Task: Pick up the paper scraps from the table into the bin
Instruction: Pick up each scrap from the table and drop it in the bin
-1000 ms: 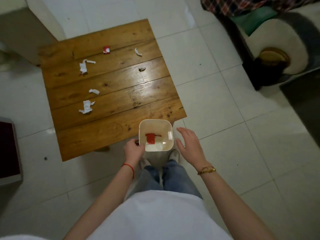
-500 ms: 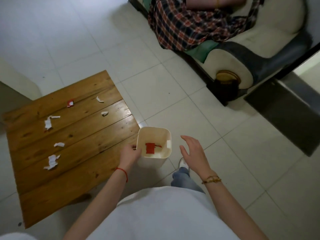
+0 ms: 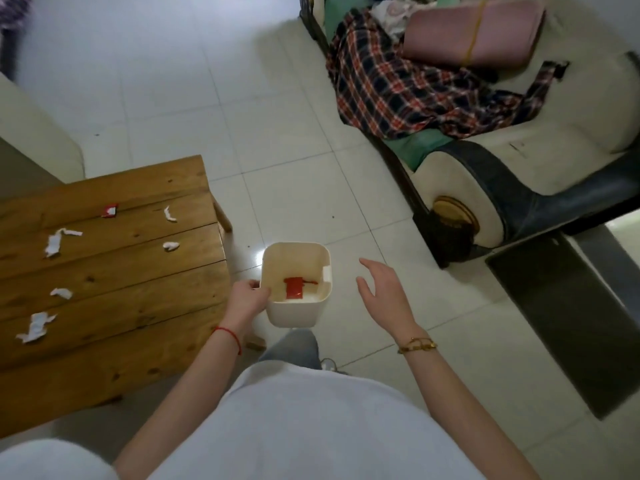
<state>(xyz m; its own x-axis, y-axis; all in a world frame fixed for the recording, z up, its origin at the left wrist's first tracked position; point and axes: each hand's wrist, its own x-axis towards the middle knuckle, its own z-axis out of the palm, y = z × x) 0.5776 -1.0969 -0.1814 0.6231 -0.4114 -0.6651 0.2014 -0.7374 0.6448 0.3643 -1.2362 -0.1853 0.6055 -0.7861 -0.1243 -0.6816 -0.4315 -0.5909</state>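
Scraps (image 3: 36, 327) of white paper lie scattered across the wooden table (image 3: 114, 344), beside the bin (image 3: 298, 313) (a red piece already inside). Left hand (image 3: 246, 299) grips the bin's near rim; right hand (image 3: 384, 289) hovers alongside, fingers spread, empty.

Pale glossy floor tiles (image 3: 194, 98) cover the room, with a small glare spot near the middle. A wooden plank worktop (image 3: 114, 327) stands at the left. At the right sits a cream and black sofa (image 3: 571, 157), carrying a plaid cloth (image 3: 408, 95) and a pink cushion (image 3: 474, 32). A dark mat (image 3: 568, 313) lies beside it.
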